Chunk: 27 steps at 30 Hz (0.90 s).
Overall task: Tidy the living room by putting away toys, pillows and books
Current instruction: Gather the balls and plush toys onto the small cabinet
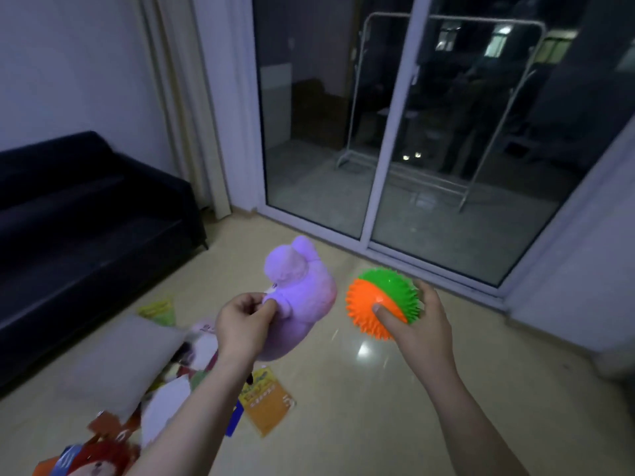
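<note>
My left hand (242, 326) grips a lilac plush animal (300, 297) by one limb and holds it up above the floor. My right hand (417, 326) clasps a spiky rubber ball (376, 300), half orange and half green, at the same height to the right. Below my left arm a heap lies on the tiled floor: a grey pillow (117, 362), an orange booklet (269, 400), a yellow-green booklet (159, 310), a red-haired doll (96, 458) and other toys, partly hidden by my forearm.
A dark blue sofa (86, 218) stands along the left wall. Ahead is a sliding glass door (378, 132) with a cream curtain (206, 97) on its left; a metal clothes rack (446, 115) stands outside. Glossy tile floor (360, 407) stretches right of the heap.
</note>
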### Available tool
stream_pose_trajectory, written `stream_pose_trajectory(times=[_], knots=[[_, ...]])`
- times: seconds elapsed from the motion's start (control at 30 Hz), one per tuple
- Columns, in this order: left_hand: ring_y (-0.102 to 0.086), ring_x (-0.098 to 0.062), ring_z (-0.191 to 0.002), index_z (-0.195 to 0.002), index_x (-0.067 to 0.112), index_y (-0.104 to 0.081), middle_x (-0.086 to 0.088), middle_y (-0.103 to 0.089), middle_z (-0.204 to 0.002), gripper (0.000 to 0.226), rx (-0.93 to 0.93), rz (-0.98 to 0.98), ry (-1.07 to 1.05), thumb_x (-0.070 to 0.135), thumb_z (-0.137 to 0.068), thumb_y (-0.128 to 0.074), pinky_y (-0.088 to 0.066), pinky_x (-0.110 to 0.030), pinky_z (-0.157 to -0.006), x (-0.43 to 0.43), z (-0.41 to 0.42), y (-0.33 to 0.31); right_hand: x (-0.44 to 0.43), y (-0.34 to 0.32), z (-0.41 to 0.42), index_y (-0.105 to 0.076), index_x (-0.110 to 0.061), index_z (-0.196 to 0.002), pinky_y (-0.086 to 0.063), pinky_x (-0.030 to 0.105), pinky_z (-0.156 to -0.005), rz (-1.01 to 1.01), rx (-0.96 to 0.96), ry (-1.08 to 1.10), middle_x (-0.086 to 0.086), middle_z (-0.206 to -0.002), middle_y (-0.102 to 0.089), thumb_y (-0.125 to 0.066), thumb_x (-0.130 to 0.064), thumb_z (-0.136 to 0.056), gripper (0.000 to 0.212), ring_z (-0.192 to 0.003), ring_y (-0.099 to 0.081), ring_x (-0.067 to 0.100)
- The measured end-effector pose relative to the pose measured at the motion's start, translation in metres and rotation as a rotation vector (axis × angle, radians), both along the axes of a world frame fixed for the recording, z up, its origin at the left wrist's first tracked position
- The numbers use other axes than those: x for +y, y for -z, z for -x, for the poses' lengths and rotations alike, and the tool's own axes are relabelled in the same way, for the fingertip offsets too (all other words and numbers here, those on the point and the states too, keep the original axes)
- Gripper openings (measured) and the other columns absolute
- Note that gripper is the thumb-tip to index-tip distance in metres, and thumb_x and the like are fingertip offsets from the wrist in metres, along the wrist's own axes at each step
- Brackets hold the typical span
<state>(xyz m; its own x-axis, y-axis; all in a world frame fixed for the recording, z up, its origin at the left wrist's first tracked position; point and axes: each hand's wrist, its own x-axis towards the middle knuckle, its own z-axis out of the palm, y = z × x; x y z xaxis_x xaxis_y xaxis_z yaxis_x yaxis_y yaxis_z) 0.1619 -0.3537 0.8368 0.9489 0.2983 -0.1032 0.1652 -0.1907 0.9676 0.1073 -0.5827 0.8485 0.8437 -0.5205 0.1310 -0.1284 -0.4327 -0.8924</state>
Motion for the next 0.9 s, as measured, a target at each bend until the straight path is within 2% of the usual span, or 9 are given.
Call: stream_pose_trajectory(times=[0.2, 0.37, 0.47, 0.53, 0.67, 0.73, 0.8, 0.83, 0.9], knots=[[-0.056, -0.015, -0.062, -0.071, 0.009, -0.072, -0.007, -0.07, -0.068, 0.01, -0.011, 0.061, 0.188, 0.007, -0.078, -0.065, -0.043, -0.025, -0.061, -0.144, 0.021, -0.014, -0.136, -0.019, 0.065, -0.052, -0.028, -0.124, -0.048, 0.036, -0.092, 0.014, -0.088, 0.214, 0.001, -0.116, -0.062, -0.075, -0.051, -0.055, 0.076, -0.104, -0.06, 0.019], [-0.056, -0.015, -0.059, -0.067, 0.013, -0.072, 0.002, -0.067, -0.06, 0.01, -0.013, 0.103, 0.385, 0.013, -0.076, -0.066, -0.043, -0.025, -0.059, -0.245, 0.039, -0.023, -0.217, -0.02, 0.116, -0.052, -0.026, -0.123, -0.04, 0.026, -0.085, 0.04, -0.117, 0.394, 0.002, -0.115, -0.06, -0.085, -0.028, -0.067, 0.065, -0.101, -0.057, 0.017], [-0.054, -0.013, -0.058, -0.067, 0.011, -0.071, 0.007, -0.063, -0.054, 0.015, -0.009, 0.104, 0.505, 0.007, -0.079, -0.063, -0.041, -0.023, -0.056, -0.299, 0.04, -0.025, -0.255, -0.013, 0.136, -0.053, -0.033, -0.11, -0.045, 0.029, -0.083, 0.05, -0.145, 0.489, -0.003, -0.109, -0.063, -0.083, -0.038, -0.062, 0.057, -0.097, -0.06, 0.013], [-0.054, -0.013, -0.058, -0.066, 0.01, -0.07, 0.008, -0.063, -0.053, 0.017, 0.006, 0.108, 0.558, 0.006, -0.08, -0.062, -0.04, -0.023, -0.057, -0.325, 0.035, -0.023, -0.274, -0.01, 0.144, -0.059, -0.032, -0.103, -0.05, 0.028, -0.078, 0.049, -0.17, 0.53, -0.01, -0.099, -0.066, -0.084, -0.033, -0.061, 0.049, -0.09, -0.063, 0.003], [-0.051, -0.015, -0.056, -0.069, 0.006, -0.07, 0.003, -0.061, -0.054, 0.015, 0.015, 0.123, 0.682, 0.005, -0.081, -0.062, -0.038, -0.024, -0.055, -0.38, 0.014, -0.015, -0.308, -0.012, 0.147, -0.053, -0.04, -0.089, -0.041, 0.016, -0.068, 0.045, -0.183, 0.645, -0.022, -0.087, -0.059, -0.087, -0.016, -0.064, 0.048, -0.079, -0.058, -0.013], [-0.049, -0.014, -0.052, -0.07, 0.003, -0.07, 0.002, -0.06, -0.052, 0.014, 0.011, 0.129, 0.753, 0.004, -0.082, -0.062, -0.037, -0.024, -0.052, -0.412, -0.002, -0.015, -0.325, -0.015, 0.142, -0.054, -0.034, -0.103, -0.04, 0.014, -0.071, 0.046, -0.175, 0.707, -0.019, -0.092, -0.059, -0.088, -0.029, -0.061, 0.054, -0.081, -0.058, -0.006], [-0.047, -0.012, -0.049, -0.07, 0.003, -0.07, 0.001, -0.059, -0.051, 0.014, 0.012, 0.13, 0.799, 0.004, -0.082, -0.062, -0.037, -0.023, -0.051, -0.44, -0.015, -0.014, -0.34, -0.017, 0.136, -0.054, -0.023, -0.123, -0.041, 0.021, -0.077, 0.058, -0.161, 0.752, -0.007, -0.102, -0.061, -0.076, -0.056, -0.052, 0.082, -0.091, -0.059, 0.009], [-0.046, -0.011, -0.047, -0.069, 0.002, -0.069, 0.001, -0.059, -0.051, 0.015, 0.006, 0.128, 0.819, 0.004, -0.082, -0.062, -0.037, -0.022, -0.049, -0.452, -0.021, -0.015, -0.348, -0.017, 0.134, -0.052, -0.02, -0.128, -0.04, 0.023, -0.08, 0.065, -0.151, 0.774, -0.004, -0.106, -0.06, -0.07, -0.062, -0.048, 0.092, -0.096, -0.058, 0.012], [-0.044, -0.007, -0.043, -0.065, 0.0, -0.067, 0.002, -0.057, -0.048, 0.018, -0.007, 0.123, 0.888, 0.003, -0.082, -0.062, -0.036, -0.021, -0.047, -0.478, -0.032, -0.016, -0.364, -0.019, 0.13, -0.051, -0.019, -0.13, -0.04, 0.025, -0.082, 0.079, -0.14, 0.839, -0.004, -0.108, -0.058, -0.073, -0.056, -0.051, 0.09, -0.099, -0.056, 0.013]])
